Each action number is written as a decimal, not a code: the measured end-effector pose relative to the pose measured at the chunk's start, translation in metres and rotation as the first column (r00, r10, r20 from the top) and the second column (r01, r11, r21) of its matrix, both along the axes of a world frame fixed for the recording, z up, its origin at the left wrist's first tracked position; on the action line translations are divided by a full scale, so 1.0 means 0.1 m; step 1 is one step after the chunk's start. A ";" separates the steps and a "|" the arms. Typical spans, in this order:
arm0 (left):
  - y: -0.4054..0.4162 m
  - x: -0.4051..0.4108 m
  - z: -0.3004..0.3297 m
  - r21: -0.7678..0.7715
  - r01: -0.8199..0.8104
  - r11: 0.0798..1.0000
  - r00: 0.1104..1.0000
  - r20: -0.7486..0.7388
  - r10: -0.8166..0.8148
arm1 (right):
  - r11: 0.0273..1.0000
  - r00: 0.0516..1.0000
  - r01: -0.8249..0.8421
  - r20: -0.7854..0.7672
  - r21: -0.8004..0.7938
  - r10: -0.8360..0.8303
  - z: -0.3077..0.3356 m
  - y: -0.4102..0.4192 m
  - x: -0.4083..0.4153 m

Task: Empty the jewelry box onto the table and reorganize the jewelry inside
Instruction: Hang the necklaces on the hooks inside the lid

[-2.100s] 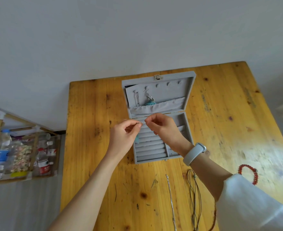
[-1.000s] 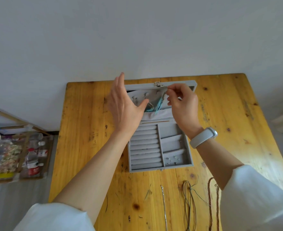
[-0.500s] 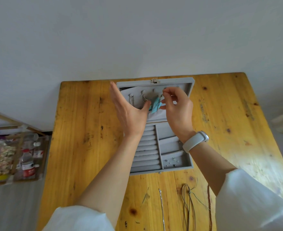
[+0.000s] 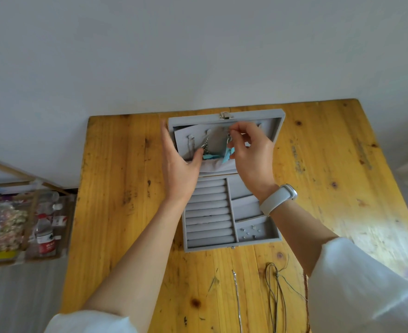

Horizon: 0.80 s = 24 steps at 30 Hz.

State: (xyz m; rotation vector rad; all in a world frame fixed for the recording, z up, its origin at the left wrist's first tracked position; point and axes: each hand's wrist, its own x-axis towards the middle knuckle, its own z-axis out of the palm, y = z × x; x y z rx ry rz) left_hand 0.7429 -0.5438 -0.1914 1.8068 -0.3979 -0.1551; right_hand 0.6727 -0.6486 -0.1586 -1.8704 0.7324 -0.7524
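Jewelry box [image 4: 224, 188] lies open on the wooden table [image 4: 116, 188]; left hand [image 4: 181, 164] (fingers spread) braces its lid while right hand [image 4: 251, 152] pinches a turquoise earring [image 4: 227, 157], which may slip off its hook.

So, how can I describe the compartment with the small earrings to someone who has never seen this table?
Find the open grey jewelry box on the wooden table. In its lower tray, right of the ring rolls, is a column of compartments. It is the nearest compartment, the only one with tiny metal pieces.
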 end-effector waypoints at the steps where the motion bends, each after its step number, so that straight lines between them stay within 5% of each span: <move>1: 0.00 0.00 0.00 0.012 -0.007 1.000 1.000 -0.002 0.007 | 1.000 1.000 0.003 0.009 -0.013 -0.003 -0.01 0.02 0.02; 10: 0.00 0.04 -0.02 0.055 -0.006 0.998 1.000 0.007 0.006 | 0.946 0.969 0.026 0.226 0.323 -0.104 0.16 0.15 0.07; 20: -0.02 -0.06 -0.12 0.041 -0.003 0.999 0.996 -0.090 0.006 | 0.829 0.937 0.108 0.222 0.549 -0.269 0.16 0.14 -0.04; 24: -0.05 -0.06 -0.18 -0.020 -0.029 0.999 0.959 -0.283 0.022 | 0.820 0.929 0.153 0.203 0.551 -0.309 0.20 0.16 -0.05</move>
